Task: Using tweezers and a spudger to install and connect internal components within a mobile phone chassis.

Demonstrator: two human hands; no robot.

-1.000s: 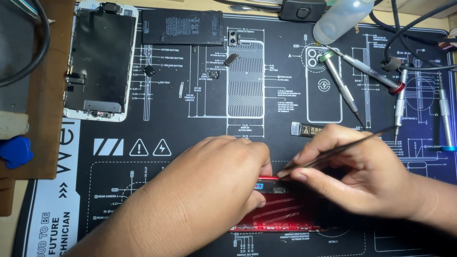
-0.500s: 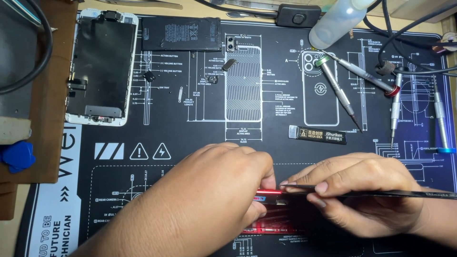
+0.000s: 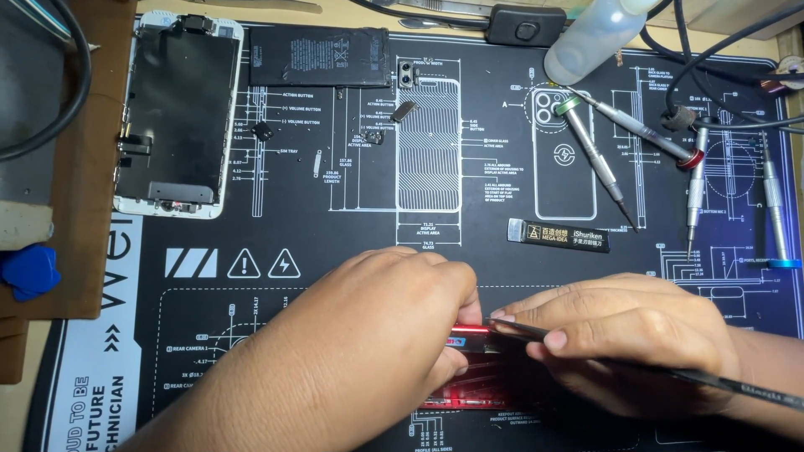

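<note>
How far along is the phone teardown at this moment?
Done: the white-framed screen assembly and the black battery lie apart at the top of the mat, with small loose parts near them. In hand: the left hand steadies the red phone body while the right hand works a thin black tool at its edge. Left: whatever remains inside the red body, mostly hidden by the hands.

A black work mat printed with white line drawings of a phone covered most of a pale wooden bench. A brown board lay over the mat's left edge. Black cables looped across the far right corner, beside a cloudy plastic bottle. The light was even and bright, with soft shadows.
</note>
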